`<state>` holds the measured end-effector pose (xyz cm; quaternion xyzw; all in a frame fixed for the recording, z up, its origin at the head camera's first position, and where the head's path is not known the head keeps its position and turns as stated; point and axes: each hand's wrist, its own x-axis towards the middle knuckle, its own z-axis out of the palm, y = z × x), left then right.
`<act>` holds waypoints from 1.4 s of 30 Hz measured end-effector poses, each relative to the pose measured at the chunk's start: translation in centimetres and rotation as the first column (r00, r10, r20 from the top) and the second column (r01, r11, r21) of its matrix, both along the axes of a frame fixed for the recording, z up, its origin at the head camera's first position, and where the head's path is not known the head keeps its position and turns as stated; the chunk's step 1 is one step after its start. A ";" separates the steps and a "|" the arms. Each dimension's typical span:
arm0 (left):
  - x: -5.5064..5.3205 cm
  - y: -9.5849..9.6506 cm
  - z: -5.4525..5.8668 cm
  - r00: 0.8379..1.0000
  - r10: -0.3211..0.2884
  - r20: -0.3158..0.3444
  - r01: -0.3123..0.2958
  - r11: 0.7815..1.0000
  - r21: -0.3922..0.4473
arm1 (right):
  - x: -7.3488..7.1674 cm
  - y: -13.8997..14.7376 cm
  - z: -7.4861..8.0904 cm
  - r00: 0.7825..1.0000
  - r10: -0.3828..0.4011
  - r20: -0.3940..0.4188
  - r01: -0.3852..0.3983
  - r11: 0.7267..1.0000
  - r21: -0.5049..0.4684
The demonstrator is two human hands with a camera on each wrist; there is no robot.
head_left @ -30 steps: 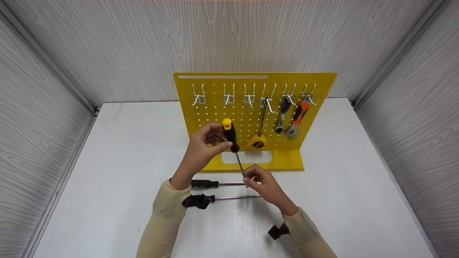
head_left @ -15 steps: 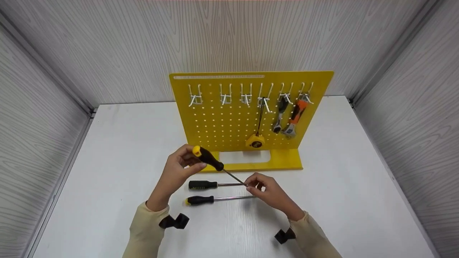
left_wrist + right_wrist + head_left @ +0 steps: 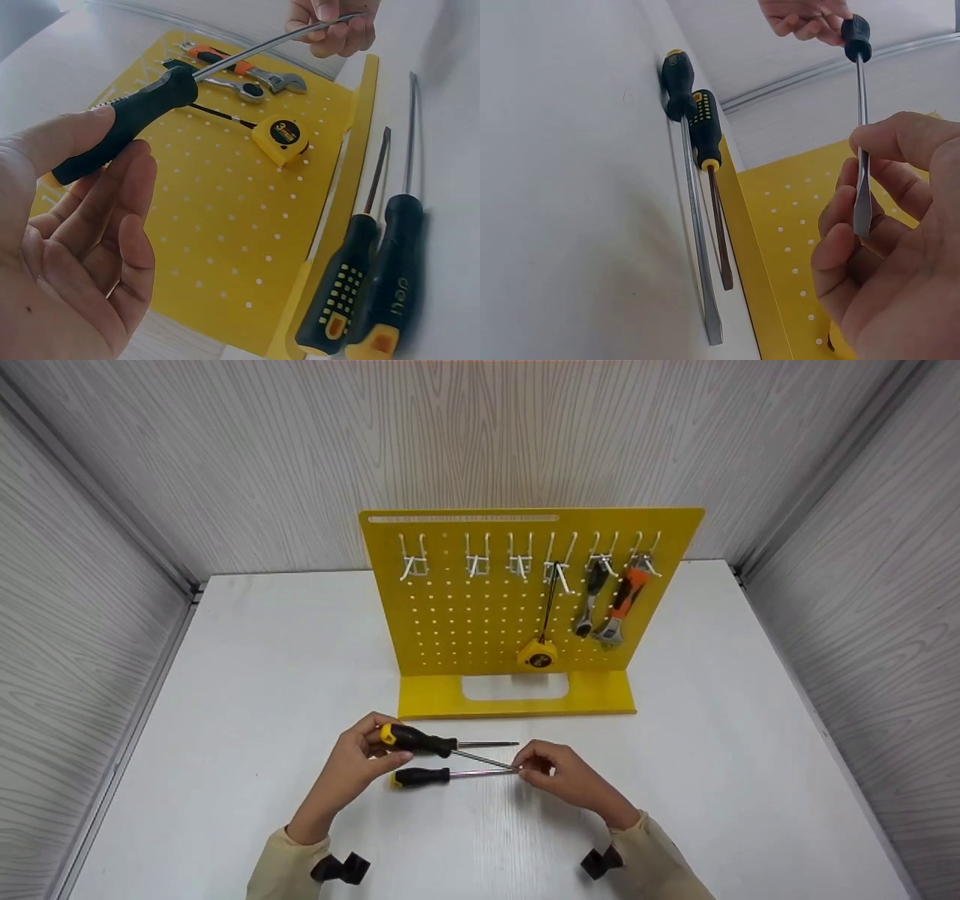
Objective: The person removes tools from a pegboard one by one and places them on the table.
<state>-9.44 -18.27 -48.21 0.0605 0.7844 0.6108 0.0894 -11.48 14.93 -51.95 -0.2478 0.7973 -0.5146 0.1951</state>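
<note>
A black-and-yellow flat-blade screwdriver (image 3: pixel 422 741) spans both hands, held above the table. My left hand (image 3: pixel 354 761) pinches its handle between thumb and fingers. Near the blade, my right hand (image 3: pixel 559 774) pinches the metal shaft; the flat tip (image 3: pixel 862 214) shows beside the fingers in the right wrist view. Two more screwdrivers lie on the white table: a smooth-handled one (image 3: pixel 400 259) and a shorter one with a dotted grip (image 3: pixel 347 289). In the head view the held handle covers the shorter one's handle.
A yellow pegboard (image 3: pixel 469 622) stands behind the hands on its base (image 3: pixel 427 697). White hooks line its top. A tape measure (image 3: pixel 538 653), a ratchet-like wrench (image 3: pixel 592 592) and an orange-handled adjustable wrench (image 3: pixel 628 594) hang at its right.
Both hands have come down, the left farther and to the left, away from the pegboard. The screwdriver has swung from steeply upright to nearly level.
</note>
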 end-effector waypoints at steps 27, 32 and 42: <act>4.9 -0.9 -7.4 0.970 0.111 0.217 -0.047 0.959 -0.279 | 0.0 2.0 -2.6 0.997 0.042 0.064 -0.054 0.980 0.191; 4.9 -0.6 -7.6 0.978 0.132 0.163 -0.064 0.928 -0.367 | 0.1 1.9 -2.7 0.999 0.042 0.016 -0.045 0.968 0.246; 4.8 0.2 -7.9 0.978 0.149 0.146 -0.067 0.887 -0.457 | 0.1 1.6 -3.5 0.992 0.055 -0.111 -0.014 0.940 0.341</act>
